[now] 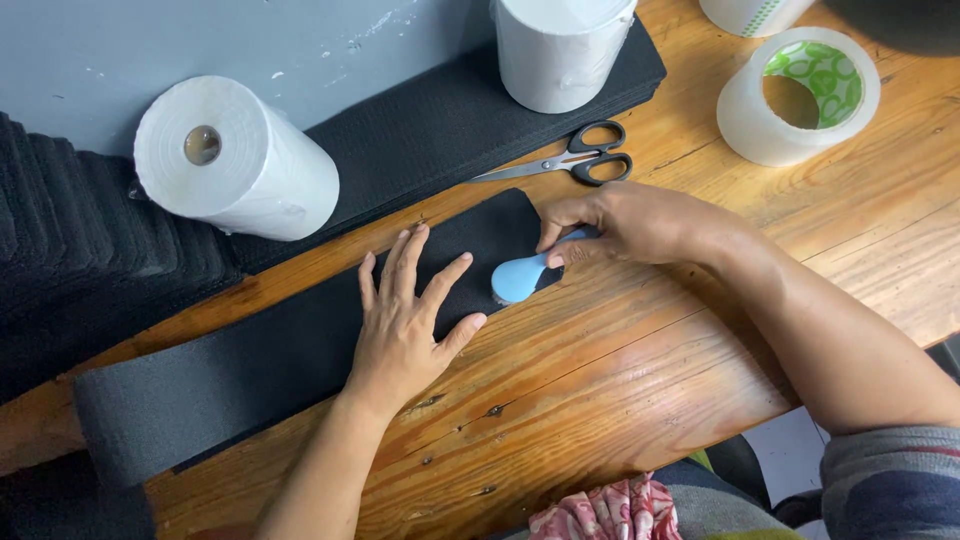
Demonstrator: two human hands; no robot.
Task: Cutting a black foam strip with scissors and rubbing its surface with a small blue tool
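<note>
A long black fabric strip (250,370) lies diagonally across the wooden table (620,380). My left hand (405,315) rests flat on the strip with its fingers spread, holding nothing. My right hand (625,222) grips the handle of a small light-blue brush (520,277), whose head presses on the strip's right end near its lower edge.
Black-handled scissors (575,162) lie just behind my right hand. A white roll (235,160) lies on its side at the left, and another white roll (560,50) stands on stacked black fabric (420,130). A clear tape roll (800,95) sits at the back right.
</note>
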